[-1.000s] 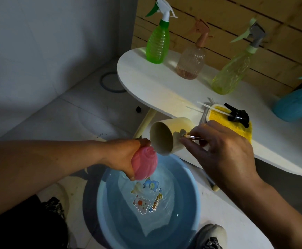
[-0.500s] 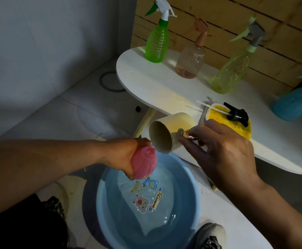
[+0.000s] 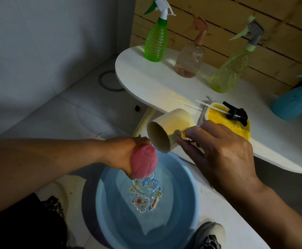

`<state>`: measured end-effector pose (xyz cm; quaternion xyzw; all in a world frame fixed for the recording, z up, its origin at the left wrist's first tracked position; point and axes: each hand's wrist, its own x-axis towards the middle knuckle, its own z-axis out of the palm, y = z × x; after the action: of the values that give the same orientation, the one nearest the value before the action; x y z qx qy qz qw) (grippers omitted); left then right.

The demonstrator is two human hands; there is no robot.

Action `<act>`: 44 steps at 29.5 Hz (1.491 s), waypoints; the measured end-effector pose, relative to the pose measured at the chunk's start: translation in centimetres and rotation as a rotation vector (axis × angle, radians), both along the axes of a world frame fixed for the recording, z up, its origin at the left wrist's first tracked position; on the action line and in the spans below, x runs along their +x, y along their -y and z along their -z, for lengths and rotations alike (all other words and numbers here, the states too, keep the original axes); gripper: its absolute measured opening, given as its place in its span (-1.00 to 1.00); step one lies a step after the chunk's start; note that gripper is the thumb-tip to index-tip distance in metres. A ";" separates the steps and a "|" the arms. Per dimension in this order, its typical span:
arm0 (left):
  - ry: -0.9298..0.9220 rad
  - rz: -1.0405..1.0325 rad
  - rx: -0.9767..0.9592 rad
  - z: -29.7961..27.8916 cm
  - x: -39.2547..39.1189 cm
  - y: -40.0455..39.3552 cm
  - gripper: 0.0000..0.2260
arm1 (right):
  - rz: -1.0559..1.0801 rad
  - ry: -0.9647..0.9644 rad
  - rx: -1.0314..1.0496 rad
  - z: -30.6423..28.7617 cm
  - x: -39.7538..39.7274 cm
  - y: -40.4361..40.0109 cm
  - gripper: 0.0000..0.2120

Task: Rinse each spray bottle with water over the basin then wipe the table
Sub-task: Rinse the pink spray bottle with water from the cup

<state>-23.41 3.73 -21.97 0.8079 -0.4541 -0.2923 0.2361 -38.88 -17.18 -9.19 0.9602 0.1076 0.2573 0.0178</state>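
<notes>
Left hand (image 3: 123,155) low over the basin (image 3: 107,209), fingers wrapped round the pink bottle (image 3: 143,161), which has no spray head on it and sits tipped just above the water. Cartoon stickers show on the basin's floor, and the water is rippling right under the bottle. Next along, a cream cup (image 3: 168,130) is tipped on its side, mouth facing the pink bottle and almost touching it. The right hand (image 3: 220,151) pinches that cup by its shiny handle, the other fingers loosely spread. Up on the white worktop (image 3: 146,83), a green spray bottle (image 3: 156,44) stands upright at the back, then a peach one (image 3: 190,58), then a yellow-green one (image 3: 230,71). Nearer the front edge, a yellow sponge cloth (image 3: 234,126) lies with a black spray head (image 3: 236,114) on top, dip tube pointing left. At the far right, a teal bottle (image 3: 295,103), partly cut off by the frame.
</notes>
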 end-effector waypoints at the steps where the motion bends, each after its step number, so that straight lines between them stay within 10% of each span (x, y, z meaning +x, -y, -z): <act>1: 0.003 0.001 -0.003 0.0 0.0 0.0 -0.15 | -0.008 0.007 -0.008 0.0 0.0 0.0 -0.78; 22: 0.020 0.005 -0.016 -0.3 -0.4 0.3 -0.35 | -0.120 0.126 -0.117 0.6 -0.6 -0.2 -0.84; 32: -0.120 -0.039 -0.035 1.1 -0.6 -1.4 -0.19 | 0.277 -0.239 0.684 2.8 -0.5 -0.3 -0.63; 44: -0.084 -0.086 -0.026 1.3 -0.5 -2.9 -0.21 | 0.612 -0.617 0.911 14.4 2.1 2.7 -0.71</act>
<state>-23.93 6.62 -23.23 0.8105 -0.4124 -0.3097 0.2775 -36.82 -19.89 -23.57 0.8887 -0.2921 -0.0285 -0.3522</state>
